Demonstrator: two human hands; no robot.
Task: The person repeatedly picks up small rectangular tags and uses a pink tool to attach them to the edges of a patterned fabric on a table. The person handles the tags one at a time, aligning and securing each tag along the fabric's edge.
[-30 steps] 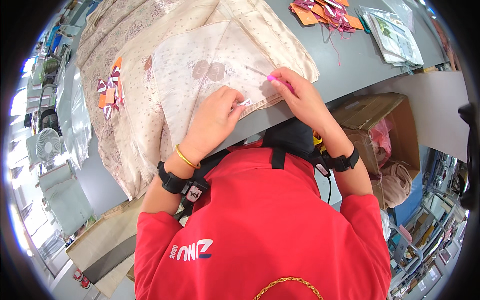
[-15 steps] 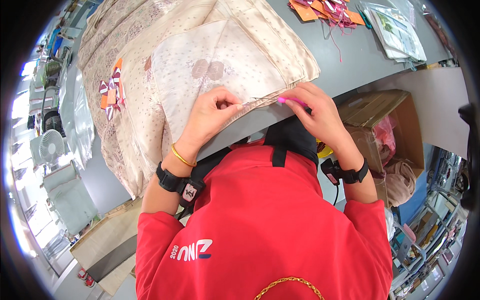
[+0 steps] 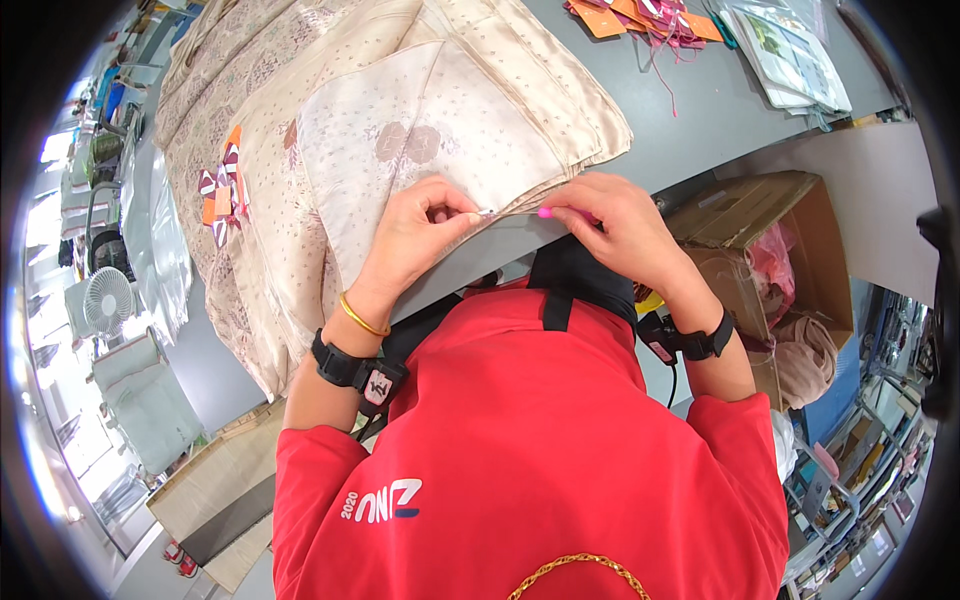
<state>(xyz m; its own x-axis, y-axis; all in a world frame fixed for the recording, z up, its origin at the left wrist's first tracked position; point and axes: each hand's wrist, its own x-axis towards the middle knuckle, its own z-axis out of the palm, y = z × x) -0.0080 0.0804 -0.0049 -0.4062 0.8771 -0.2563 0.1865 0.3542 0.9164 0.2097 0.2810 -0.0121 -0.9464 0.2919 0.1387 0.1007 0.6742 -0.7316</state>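
Pale, printed fabric (image 3: 350, 110) with small dots and brown flower shapes is spread in layers over the table. At its near edge my left hand (image 3: 415, 228) is closed in a pinch; what sits between the fingertips is too small to make out. My right hand (image 3: 622, 228) grips a slim tool with a pink handle (image 3: 546, 212). The tool's thin metal part points left along the fabric's edge, its tip close to my left fingertips. Most of the handle is hidden in my right fingers.
Orange and maroon tags (image 3: 222, 190) lie on the fabric at left; more tags with pink strings (image 3: 655, 22) are at the table's back. Plastic-wrapped packets (image 3: 785, 60) lie at back right. An open cardboard box (image 3: 745, 215) with cloth stands right, a white fan (image 3: 108, 300) far left.
My right hand and the pink-handled tool have moved slightly left and down, closer to my left hand. My left hand keeps its pinch almost in place.
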